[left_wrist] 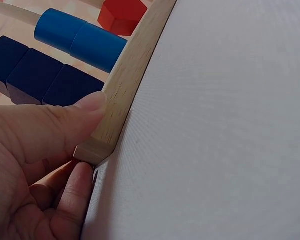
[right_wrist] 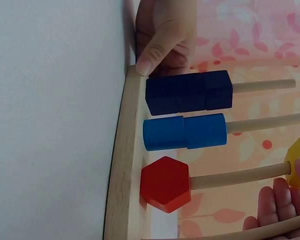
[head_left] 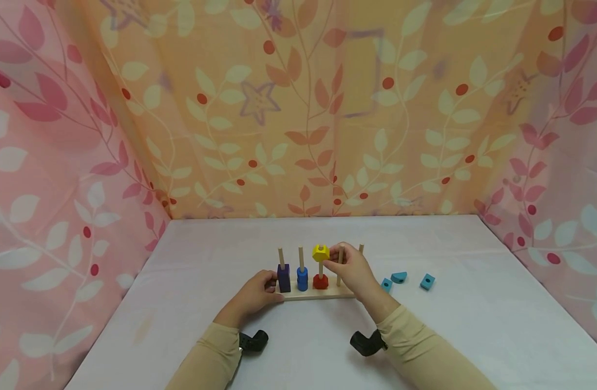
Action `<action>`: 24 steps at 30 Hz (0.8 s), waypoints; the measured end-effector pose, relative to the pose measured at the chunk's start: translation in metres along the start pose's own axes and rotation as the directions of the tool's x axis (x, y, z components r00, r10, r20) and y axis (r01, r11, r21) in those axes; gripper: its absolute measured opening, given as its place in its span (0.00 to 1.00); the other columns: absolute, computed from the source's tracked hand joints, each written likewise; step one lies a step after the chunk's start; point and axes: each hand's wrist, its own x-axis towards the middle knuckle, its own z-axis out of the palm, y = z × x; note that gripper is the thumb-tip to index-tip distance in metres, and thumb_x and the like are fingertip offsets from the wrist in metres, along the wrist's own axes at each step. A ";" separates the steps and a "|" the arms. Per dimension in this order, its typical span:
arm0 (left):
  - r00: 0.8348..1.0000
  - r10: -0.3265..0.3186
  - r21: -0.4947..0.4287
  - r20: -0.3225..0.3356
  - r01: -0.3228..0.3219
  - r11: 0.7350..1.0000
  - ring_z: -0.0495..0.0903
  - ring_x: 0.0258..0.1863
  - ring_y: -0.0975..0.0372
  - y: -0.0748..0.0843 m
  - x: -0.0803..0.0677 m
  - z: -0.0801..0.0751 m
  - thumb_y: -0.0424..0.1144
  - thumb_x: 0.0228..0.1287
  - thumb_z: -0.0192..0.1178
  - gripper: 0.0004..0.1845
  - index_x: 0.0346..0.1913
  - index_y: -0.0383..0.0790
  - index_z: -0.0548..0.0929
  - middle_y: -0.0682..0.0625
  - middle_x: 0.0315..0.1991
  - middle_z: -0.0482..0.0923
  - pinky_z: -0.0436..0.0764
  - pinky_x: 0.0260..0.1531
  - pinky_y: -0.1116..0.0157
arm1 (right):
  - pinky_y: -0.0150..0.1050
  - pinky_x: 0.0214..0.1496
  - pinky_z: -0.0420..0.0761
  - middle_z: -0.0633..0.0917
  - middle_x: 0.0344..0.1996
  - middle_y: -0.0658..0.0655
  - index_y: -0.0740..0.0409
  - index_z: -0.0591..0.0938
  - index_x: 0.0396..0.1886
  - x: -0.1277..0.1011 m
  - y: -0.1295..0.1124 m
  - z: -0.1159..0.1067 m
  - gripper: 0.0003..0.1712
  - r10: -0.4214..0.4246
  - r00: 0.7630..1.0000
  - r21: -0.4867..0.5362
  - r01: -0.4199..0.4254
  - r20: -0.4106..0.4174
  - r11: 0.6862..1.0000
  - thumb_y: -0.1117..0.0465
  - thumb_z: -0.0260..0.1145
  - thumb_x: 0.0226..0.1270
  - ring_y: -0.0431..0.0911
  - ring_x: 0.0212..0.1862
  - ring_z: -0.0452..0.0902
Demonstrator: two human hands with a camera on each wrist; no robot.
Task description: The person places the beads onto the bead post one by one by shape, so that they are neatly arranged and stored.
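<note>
right hand (head_left: 349, 268) pinches yellow block (head_left: 320, 252) (atop peg) | left hand (head_left: 253, 295) grips wooden base (head_left: 314, 294)

- Head view: high, forward and down, far from wooden base (head_left: 317, 295).
- Left wrist view: close at base end (left_wrist: 125, 85).
- Right wrist view: close, sideways; shares dark blue blocks (right_wrist: 189, 92).

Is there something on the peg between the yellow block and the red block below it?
Nothing visible: the yellow block, held by the right hand at the peg's top, has bare peg down to the red block.

Left hand (head_left: 253, 295) curled and gripping, right hand (head_left: 349, 268) raised, fingertips pinching.
</note>
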 end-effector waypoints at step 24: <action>1.000 0.004 0.031 -0.009 -0.004 1.000 0.72 0.45 0.59 -0.002 0.001 0.001 0.38 0.47 0.70 0.28 0.51 0.34 0.73 0.47 0.45 0.72 0.74 0.50 0.58 | 0.43 0.50 0.77 0.80 0.39 0.55 0.58 0.75 0.40 0.001 0.042 0.009 0.13 0.090 0.996 -0.153 -0.089 -0.005 0.984 0.64 0.67 0.56 0.48 0.41 0.73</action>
